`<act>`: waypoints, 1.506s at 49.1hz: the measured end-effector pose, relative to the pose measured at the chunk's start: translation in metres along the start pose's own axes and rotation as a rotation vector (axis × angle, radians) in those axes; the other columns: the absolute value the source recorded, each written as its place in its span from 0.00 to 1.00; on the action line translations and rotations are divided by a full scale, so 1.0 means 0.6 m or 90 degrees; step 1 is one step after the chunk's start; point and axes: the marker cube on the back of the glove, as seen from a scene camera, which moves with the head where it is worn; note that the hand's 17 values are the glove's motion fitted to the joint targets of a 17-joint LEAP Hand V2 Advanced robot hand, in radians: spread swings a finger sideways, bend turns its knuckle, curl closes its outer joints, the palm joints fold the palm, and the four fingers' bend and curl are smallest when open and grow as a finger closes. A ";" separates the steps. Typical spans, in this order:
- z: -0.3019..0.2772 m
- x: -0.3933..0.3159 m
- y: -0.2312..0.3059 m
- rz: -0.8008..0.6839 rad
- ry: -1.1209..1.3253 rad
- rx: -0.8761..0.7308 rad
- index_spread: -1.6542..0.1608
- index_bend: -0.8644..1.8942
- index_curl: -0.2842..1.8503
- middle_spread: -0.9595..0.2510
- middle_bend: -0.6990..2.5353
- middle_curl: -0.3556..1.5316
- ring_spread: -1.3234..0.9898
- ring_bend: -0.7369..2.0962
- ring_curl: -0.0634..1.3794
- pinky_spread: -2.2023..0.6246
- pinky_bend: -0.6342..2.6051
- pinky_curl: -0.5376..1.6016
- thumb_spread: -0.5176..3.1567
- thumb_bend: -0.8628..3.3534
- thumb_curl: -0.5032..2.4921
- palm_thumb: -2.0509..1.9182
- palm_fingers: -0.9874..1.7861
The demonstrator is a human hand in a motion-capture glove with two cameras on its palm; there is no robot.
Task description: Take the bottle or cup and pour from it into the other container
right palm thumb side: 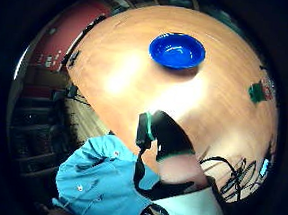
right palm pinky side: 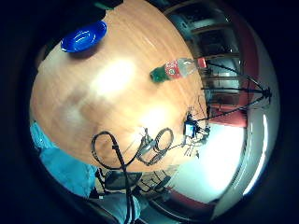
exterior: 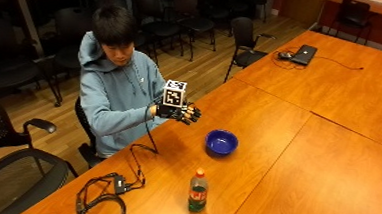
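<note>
Nearest the outside camera, 1 bottle (exterior: 198,191) stands upright on the wooden table (exterior: 288,158) — clear plastic with a red cap, a red label and green liquid in its lower part — with nothing touching it. Just beyond it sits 1 blue bowl (exterior: 221,141), apart from the bottle and likewise untouched. A black cable (exterior: 109,189) lies coiled near the table's near edge. Behind the bowl, the seated person's gloved right hand (exterior: 179,112) hovers above the table, well apart from the bottle; its fingers (exterior: 192,113) hang loosely curled and hold nothing.
</note>
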 end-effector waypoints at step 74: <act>0.008 0.199 0.040 0.100 0.004 0.248 0.70 0.36 0.26 0.80 0.27 0.32 0.62 0.40 0.22 0.86 0.41 0.37 0.43 0.20 0.30 0.66 0.38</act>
